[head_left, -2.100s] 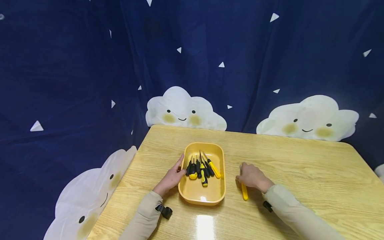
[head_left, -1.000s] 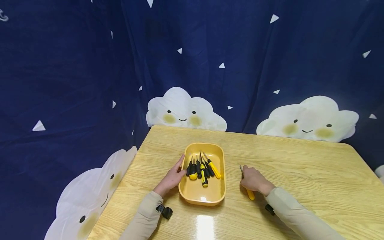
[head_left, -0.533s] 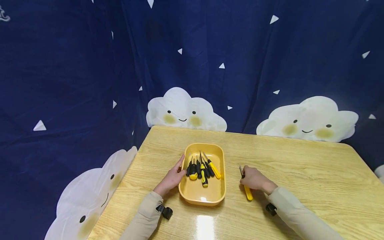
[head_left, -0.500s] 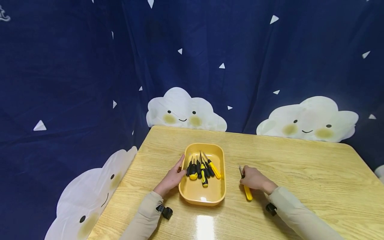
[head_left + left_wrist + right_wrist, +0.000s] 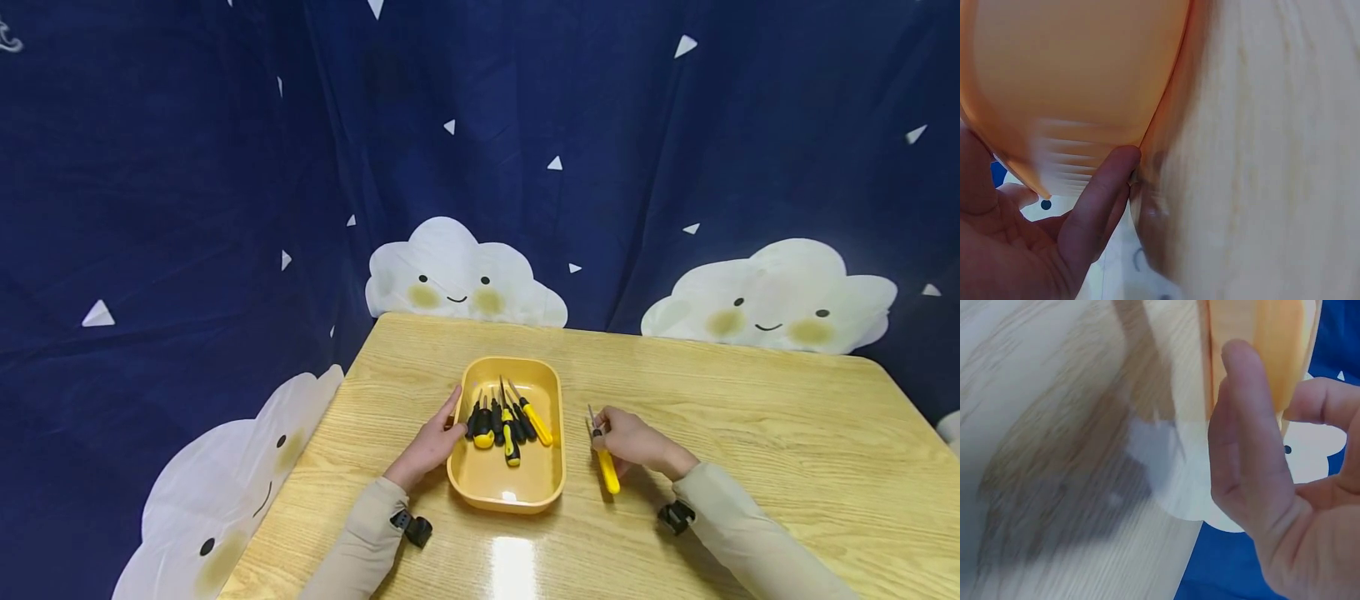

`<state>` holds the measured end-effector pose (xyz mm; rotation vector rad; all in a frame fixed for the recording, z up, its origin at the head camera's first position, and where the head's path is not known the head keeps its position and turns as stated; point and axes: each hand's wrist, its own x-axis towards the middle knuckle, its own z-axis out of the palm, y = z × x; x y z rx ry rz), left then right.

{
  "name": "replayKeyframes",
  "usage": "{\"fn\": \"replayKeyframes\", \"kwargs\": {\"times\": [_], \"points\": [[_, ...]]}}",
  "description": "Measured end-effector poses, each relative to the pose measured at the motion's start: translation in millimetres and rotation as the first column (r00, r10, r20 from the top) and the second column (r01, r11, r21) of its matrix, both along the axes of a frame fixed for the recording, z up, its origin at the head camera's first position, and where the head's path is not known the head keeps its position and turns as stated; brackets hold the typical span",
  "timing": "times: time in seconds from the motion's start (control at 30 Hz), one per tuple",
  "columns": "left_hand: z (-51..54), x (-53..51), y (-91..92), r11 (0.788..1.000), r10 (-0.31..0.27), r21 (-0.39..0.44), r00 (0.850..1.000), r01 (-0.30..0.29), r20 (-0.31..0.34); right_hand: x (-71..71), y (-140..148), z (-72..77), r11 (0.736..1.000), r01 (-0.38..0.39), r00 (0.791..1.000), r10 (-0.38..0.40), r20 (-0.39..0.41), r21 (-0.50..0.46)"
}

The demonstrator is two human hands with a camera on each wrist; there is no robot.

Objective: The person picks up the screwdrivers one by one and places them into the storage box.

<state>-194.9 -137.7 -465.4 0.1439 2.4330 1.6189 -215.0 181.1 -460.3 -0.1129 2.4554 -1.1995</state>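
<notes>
At the left long side of a yellow plastic bin (image 5: 506, 492), my left hand (image 5: 427, 450) grips the rim, thumb over the edge. In the left wrist view the fingers of this left hand (image 5: 1054, 244) lie along the bin's outer wall. My right hand (image 5: 633, 440), to the right of the bin, pinches a yellow-handled screwdriver (image 5: 608, 473). Its thin metal end points away from me and the handle towards me. The right wrist view shows this right hand (image 5: 1285, 506) with thumb and fingers bent; the screwdriver cannot be made out there.
Several screwdrivers lie in the bin, among them a yellow-handled screwdriver (image 5: 537, 423) and a black-and-yellow one (image 5: 511, 442). The wooden table (image 5: 720, 433) reaches back to a dark blue curtain (image 5: 495, 108) with cloud shapes.
My right hand has moved slightly left and forward with the screwdriver, and more of its handle and tip now shows. The left hand and the bin have stayed put.
</notes>
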Motion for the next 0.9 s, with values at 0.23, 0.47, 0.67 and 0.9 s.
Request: {"fn": "replayKeyframes", "kwargs": {"times": [0.23,0.47,0.67,0.9], "points": [[-32.2,-17.4,-5.6,1.000,0.011,-0.026,1.000,-0.011,0.007,2.0,-3,9.6,0.995,-0.002,1.000,0.003,0.010,-0.097],[-30.9,-15.8,-5.5,1.000,0.008,-0.029,1.000,-0.008,0.006,-0.3,-4,12.6,0.991,0.001,1.000,0.000,0.008,-0.131],[-32.0,-16.5,-5.7,1.000,0.013,-0.013,1.000,-0.013,0.007,-2.2,-6,18.6,0.975,-0.027,0.999,0.031,0.015,-0.222],[-31.3,-17.0,-5.2,0.999,0.015,-0.032,1.000,-0.015,0.003,-5.4,-11,29.4,0.950,-0.042,0.997,0.060,0.049,-0.309]]}}
